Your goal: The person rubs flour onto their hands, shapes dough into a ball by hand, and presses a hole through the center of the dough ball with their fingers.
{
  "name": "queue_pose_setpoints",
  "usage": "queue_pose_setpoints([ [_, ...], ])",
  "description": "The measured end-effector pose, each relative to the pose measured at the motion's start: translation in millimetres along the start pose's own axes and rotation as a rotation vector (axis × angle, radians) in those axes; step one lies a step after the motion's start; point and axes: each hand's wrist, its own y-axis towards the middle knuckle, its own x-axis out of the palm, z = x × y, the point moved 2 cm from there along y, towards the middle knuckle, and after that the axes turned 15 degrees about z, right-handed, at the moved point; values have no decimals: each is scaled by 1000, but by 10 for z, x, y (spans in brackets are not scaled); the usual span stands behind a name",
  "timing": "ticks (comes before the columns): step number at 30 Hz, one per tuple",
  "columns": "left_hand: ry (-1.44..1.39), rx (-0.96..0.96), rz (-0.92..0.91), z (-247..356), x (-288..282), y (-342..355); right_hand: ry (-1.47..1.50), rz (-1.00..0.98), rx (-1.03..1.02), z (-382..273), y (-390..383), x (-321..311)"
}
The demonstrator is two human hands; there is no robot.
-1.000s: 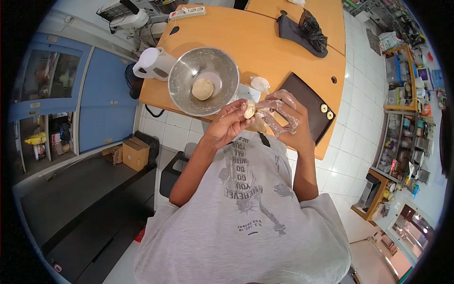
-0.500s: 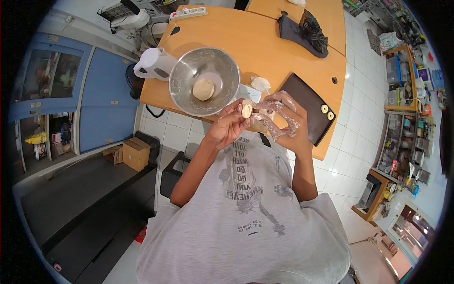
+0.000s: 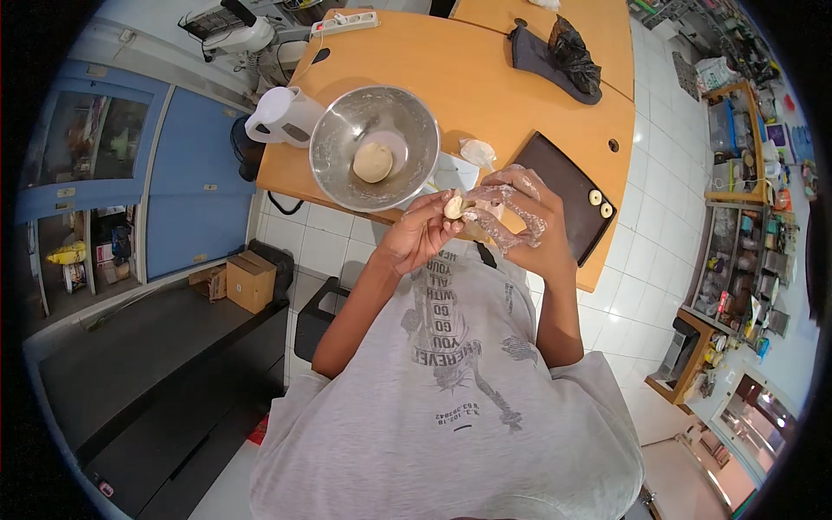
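A small pale piece of dough [image 3: 454,206] is pinched in the fingertips of my left hand [image 3: 416,232], just beyond my shirt front. My right hand [image 3: 527,217], dusted with flour, curves in from the other side, its thumb and a fingertip at the dough's right edge. A gap shows between those two fingers. Left of them stands a steel mixing bowl [image 3: 334,165] with a bigger ball of dough [image 3: 373,162] in it. Two small dough rings [image 3: 594,198] lie on a dark baking tray [image 3: 555,165] to the right.
A white electric kettle [image 3: 284,117] stands left of the bowl on the wooden table [image 3: 468,74]. A crumpled clear bag [image 3: 477,152] lies between bowl and tray. Farther back are a black plastic bag [image 3: 572,56] and a white power strip [image 3: 347,24].
The dough has turned a little in my left fingertips and looks rounder. My right fingers have shifted slightly around it; the bowl and tray stay put.
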Motion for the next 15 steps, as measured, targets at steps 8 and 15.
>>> queue_pose_setpoints([
  [8,15,116,-20,4,65,21,-91,60,-15,-30,-18,16],
  [15,61,160,37,10,156,-31,-110,41,-10,-28,-3,-1],
])
